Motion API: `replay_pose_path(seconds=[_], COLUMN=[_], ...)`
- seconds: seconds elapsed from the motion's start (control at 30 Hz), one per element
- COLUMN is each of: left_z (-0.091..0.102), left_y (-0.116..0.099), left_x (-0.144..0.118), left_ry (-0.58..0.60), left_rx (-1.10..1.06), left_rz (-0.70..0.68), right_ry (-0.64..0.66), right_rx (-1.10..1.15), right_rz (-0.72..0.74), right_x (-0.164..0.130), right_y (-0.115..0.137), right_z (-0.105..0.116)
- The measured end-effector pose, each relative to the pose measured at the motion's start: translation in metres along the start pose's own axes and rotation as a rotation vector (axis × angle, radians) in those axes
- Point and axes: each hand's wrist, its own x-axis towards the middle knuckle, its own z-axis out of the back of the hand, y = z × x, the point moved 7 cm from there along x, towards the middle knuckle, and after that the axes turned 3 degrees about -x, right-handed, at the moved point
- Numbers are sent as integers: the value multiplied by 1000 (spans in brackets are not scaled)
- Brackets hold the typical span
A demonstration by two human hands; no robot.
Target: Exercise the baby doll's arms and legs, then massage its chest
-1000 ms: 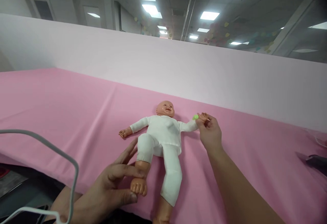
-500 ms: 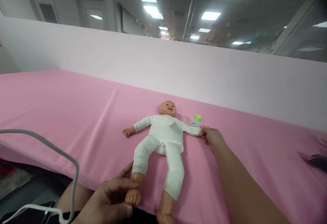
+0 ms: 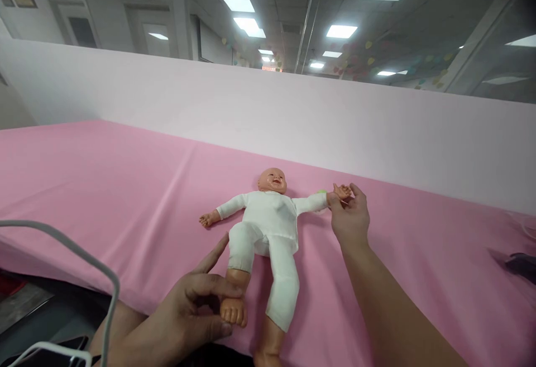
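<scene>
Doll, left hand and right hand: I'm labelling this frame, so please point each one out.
Doll (image 3: 272,219), head view, on the white shirt's chest.
Left hand (image 3: 190,314), head view, back of hand, holding the doll's foot.
Right hand (image 3: 350,222), head view, back of hand, holding the doll's hand.

A baby doll (image 3: 268,227) in white clothes lies face-up on the pink cloth (image 3: 125,188), its bent leg's foot pinched by the left hand (image 3: 196,311) at the doll's lower end and its outstretched wrist gripped by the right hand (image 3: 349,219).
</scene>
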Motion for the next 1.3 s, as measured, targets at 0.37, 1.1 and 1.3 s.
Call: replay_pose_path(seconds=[0.37,1.1,1.3], left_z=[-20,4,2], left_y=[-9,25,53], left_x=[54,1,-18], left_ry=[187,26,59], left_rx=[-90,-180,-310], left_rz=[-118,16,165], right_ry=[355,71,84], right_rx=[-222,32,51], right_rz=[646,-68,-348], right_x=[-85,-3,25], right_y=[75,-15,-89], right_z=[-71,-19,-14])
